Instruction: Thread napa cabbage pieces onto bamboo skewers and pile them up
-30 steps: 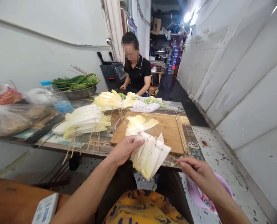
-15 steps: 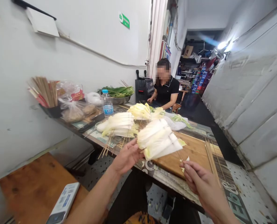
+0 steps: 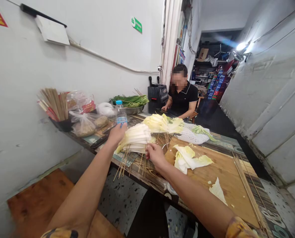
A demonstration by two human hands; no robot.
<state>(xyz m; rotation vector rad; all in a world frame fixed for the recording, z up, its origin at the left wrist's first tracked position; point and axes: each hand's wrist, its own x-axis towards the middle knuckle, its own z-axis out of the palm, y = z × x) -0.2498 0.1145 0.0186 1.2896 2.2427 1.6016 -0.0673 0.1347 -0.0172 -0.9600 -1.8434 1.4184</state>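
Note:
My left hand (image 3: 116, 134) reaches forward onto the left end of a stack of skewered cabbage leaves (image 3: 136, 137) on the table, and its fingers curl over the top skewer's leaves. My right hand (image 3: 155, 154) is closed in a pinch at the stick ends that jut from the same stack towards me. To the right lies a wooden cutting board (image 3: 223, 172) with loose cabbage leaves (image 3: 190, 158) on it. Several bare bamboo skewers (image 3: 246, 185) lie along its right side.
A second stack of skewered cabbage (image 3: 159, 122) and a white mesh basket (image 3: 193, 136) lie farther back. Along the wall stand a water bottle (image 3: 121, 114), a bowl of green stalks (image 3: 131, 100), plastic bags (image 3: 84, 123), a tub of sticks (image 3: 55, 105) and a knife (image 3: 100, 140). Another person (image 3: 183, 96) sits at the far end. A wooden bench (image 3: 35, 205) is at lower left.
Both hands carried the skewered cabbage from in front of me up and to the left, and now have it on the stack. My view has turned left and up.

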